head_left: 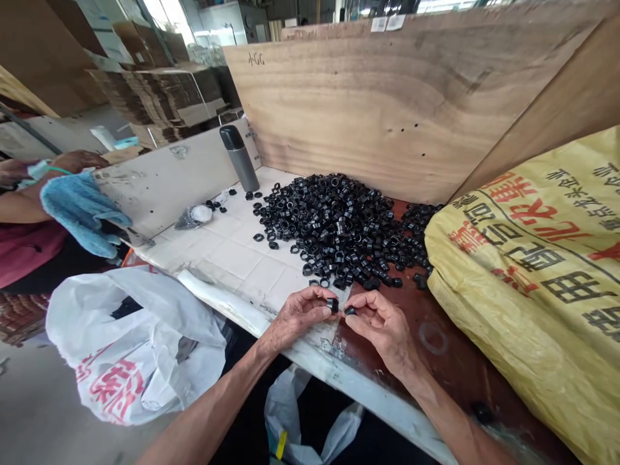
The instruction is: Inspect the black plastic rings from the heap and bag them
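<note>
A big heap of small black plastic rings lies on the worktable, against a plywood back wall. Near the table's front edge my left hand pinches one black ring between thumb and fingers. My right hand pinches a second, smaller black piece right beside it. The two pieces almost touch, fingertips facing each other. Both hands rest low over the table, just in front of the heap.
A yellow woven sack with red and black print fills the right side. A grey flask stands at the back left. A white plastic bag hangs left of the table. Another person with a blue cloth is at far left.
</note>
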`<action>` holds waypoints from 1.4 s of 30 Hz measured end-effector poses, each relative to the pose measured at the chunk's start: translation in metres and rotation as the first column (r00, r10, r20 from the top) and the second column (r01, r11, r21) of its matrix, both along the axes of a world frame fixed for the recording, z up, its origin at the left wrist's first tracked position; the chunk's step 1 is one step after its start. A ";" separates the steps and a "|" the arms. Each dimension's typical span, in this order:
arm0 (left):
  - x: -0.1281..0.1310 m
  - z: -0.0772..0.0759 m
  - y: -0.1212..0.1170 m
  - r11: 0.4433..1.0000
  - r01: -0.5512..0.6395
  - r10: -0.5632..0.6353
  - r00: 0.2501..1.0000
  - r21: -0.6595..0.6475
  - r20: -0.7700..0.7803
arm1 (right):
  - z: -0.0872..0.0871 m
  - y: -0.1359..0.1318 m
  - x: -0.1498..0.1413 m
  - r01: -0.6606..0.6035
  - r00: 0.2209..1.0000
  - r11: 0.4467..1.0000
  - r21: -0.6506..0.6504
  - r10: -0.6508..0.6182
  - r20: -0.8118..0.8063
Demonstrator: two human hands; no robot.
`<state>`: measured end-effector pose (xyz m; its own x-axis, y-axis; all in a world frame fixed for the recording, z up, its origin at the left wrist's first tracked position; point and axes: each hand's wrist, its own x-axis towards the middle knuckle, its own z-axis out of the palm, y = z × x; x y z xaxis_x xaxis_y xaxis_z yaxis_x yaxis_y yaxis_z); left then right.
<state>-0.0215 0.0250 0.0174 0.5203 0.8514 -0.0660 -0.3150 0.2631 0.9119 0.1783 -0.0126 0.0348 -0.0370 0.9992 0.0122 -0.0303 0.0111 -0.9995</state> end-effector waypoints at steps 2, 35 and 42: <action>0.000 0.000 0.000 0.999 -0.029 0.029 1.000 0.024 -0.011 | 0.000 0.001 0.001 0.055 0.996 0.998 -0.021 -0.054 0.071; 0.013 -0.002 -0.007 0.979 -0.141 0.156 0.983 0.144 -0.099 | -0.018 -0.001 -0.002 -0.013 0.929 0.950 0.312 -0.104 0.355; 0.015 -0.011 -0.010 0.945 -0.118 0.163 0.979 0.306 -0.124 | -0.021 -0.004 -0.004 -0.042 0.876 0.929 0.367 -0.143 0.461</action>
<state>-0.0061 0.0147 0.0062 0.3975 0.9078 0.1340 -0.1874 -0.0626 0.9803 0.1740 -0.0162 0.0140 -0.0798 0.9297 0.3595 0.4534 0.3550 -0.8175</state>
